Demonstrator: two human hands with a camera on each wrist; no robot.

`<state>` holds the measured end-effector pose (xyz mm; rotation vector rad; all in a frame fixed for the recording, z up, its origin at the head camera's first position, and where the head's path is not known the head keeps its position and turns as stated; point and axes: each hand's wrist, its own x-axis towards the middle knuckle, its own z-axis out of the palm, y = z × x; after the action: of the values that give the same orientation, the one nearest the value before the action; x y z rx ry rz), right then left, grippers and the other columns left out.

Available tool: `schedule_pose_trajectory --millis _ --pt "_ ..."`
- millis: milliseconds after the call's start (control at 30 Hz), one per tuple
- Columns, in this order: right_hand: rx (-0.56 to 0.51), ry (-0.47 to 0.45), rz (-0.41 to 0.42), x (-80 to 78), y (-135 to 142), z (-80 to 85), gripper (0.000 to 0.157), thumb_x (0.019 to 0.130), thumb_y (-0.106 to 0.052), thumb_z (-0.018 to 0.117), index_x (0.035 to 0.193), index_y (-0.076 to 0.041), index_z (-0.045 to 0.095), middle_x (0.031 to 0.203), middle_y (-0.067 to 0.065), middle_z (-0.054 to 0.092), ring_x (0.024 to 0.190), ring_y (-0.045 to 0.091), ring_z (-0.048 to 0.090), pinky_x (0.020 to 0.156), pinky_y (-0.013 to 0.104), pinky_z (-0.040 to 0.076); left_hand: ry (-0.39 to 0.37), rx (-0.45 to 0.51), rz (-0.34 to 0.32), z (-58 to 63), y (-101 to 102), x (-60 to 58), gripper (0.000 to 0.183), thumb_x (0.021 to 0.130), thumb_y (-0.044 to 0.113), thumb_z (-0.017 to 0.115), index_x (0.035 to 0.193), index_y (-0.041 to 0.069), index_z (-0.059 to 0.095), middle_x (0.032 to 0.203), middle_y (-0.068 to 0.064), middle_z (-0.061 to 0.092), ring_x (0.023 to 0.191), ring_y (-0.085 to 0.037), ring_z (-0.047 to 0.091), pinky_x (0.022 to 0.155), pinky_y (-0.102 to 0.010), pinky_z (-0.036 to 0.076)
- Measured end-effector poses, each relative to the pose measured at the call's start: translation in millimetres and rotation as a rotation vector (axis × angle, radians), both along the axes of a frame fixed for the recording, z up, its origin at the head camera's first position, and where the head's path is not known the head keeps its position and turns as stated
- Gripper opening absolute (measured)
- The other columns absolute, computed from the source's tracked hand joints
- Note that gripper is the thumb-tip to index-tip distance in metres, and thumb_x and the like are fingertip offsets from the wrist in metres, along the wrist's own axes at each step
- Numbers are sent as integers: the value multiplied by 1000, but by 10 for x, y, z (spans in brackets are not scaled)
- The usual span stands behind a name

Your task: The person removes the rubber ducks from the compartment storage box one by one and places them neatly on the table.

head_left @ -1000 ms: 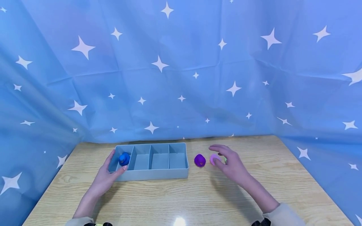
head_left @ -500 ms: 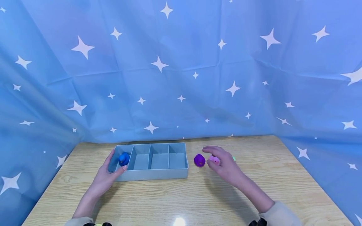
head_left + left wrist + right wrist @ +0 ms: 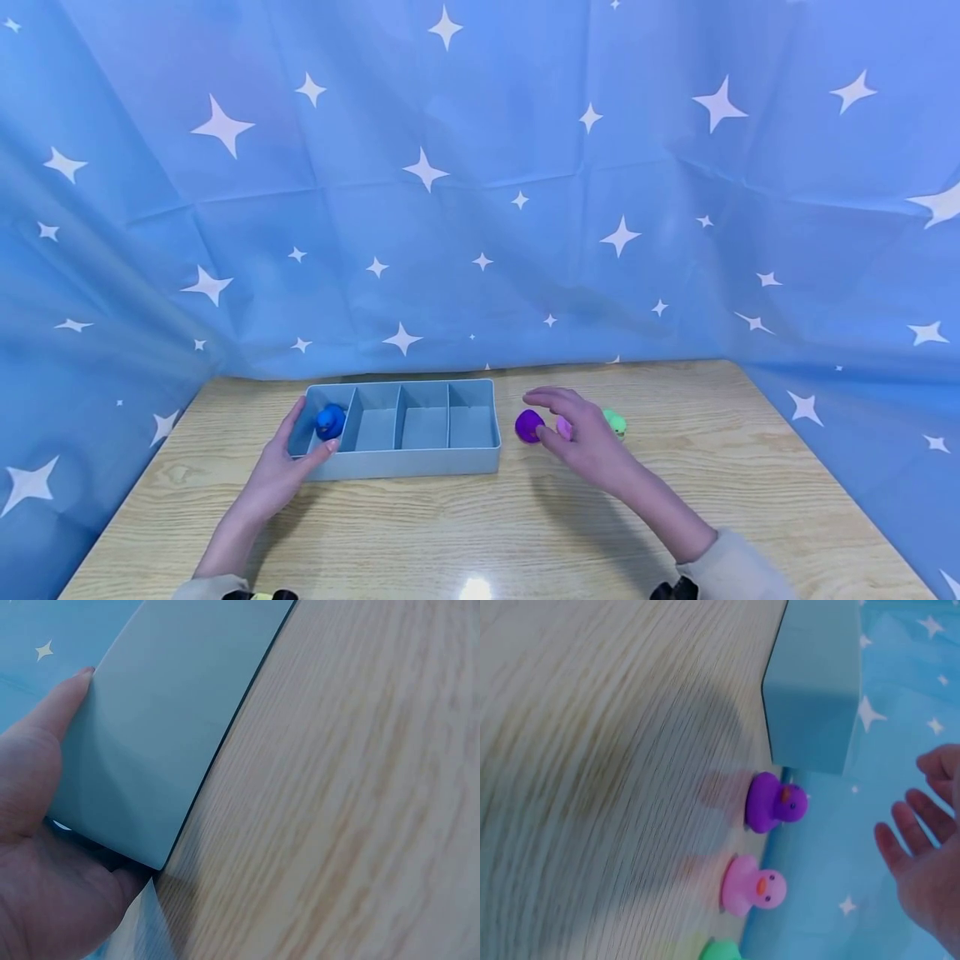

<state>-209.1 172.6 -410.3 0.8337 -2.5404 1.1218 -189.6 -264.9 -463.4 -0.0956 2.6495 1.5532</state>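
My left hand (image 3: 272,477) grips the left end of a grey-blue box (image 3: 423,463) split into several compartments, thumb over the near rim and fingers around the end wall. Inside the leftmost compartment sits a blue rubber duck (image 3: 330,422). My right hand (image 3: 588,443) hovers over a row of ducks to the right of the box, fingers parted and holding nothing. Its thumb tip overlaps the purple rubber duck (image 3: 527,425) in the head view; the right wrist view shows them apart. A pink rubber duck (image 3: 746,889) is partly hidden behind that hand, and a green duck (image 3: 615,423) stands furthest right.
All of it stands on a wood-grain table (image 3: 450,533). A blue cloth (image 3: 480,208) with white stars hangs behind the table and at both sides. The box's right end wall (image 3: 810,724) is close to the purple duck.
My right hand has drifted left, from over the pink and green ducks toward the purple one, uncovering the green duck. The left hand and box have stayed put.
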Motion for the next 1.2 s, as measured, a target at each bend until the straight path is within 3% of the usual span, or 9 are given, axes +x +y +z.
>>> schedule_pose_trajectory --millis 333,567,667,700,833,900,933,1200 --pt "-31 -21 32 -1 -170 40 42 90 6 72 130 -2 68 135 13 65 125 36 59 94 58 54 -2 -9 2 3 -8 -2 105 96 49 70 166 26 -4 169 -25 3 150 -55 7 111 -77 19" --pt "-41 -14 73 -14 -364 83 44 89 4 71 132 -5 68 137 12 64 116 29 65 85 37 57 -4 -2 3 15 -3 7 105 96 50 70 166 24 -4 169 -25 2 151 -54 6 112 -77 17" --pt "-66 -40 104 -25 -464 99 44 89 5 70 132 -5 67 138 14 62 92 19 69 72 29 56 -1 4 1 15 0 5 105 96 49 70 167 23 -4 169 -25 2 151 -53 6 112 -77 17" --pt "-70 -35 113 -35 -502 101 43 89 5 70 132 -4 67 138 15 63 94 20 69 69 27 55 1 5 1 15 -1 5 105 96 49 70 167 22 -3 169 -25 2 151 -54 6 112 -77 17" --pt "-73 -8 147 -87 -646 97 42 91 4 69 132 -1 66 137 16 63 102 25 68 73 33 57 0 2 2 9 -8 3 105 96 50 70 167 23 -3 169 -25 2 151 -54 7 111 -76 19" --pt "-69 19 163 -119 -715 84 41 91 3 68 132 1 65 136 16 64 124 34 60 92 44 56 2 2 2 5 -11 0 105 96 50 69 167 24 -4 169 -25 3 150 -55 8 111 -76 19" --pt "-69 12 173 -130 -746 79 41 92 2 67 134 2 64 136 16 64 126 35 59 100 50 52 4 3 2 3 -10 -2 105 96 50 69 167 24 -4 169 -25 2 151 -54 7 111 -76 18" --pt "-93 -138 205 -152 -1006 62 45 95 0 62 140 0 60 143 13 60 136 33 51 108 53 45 22 13 -3 -8 -4 2 104 97 46 70 167 22 -3 169 -26 3 150 -55 7 111 -77 18"
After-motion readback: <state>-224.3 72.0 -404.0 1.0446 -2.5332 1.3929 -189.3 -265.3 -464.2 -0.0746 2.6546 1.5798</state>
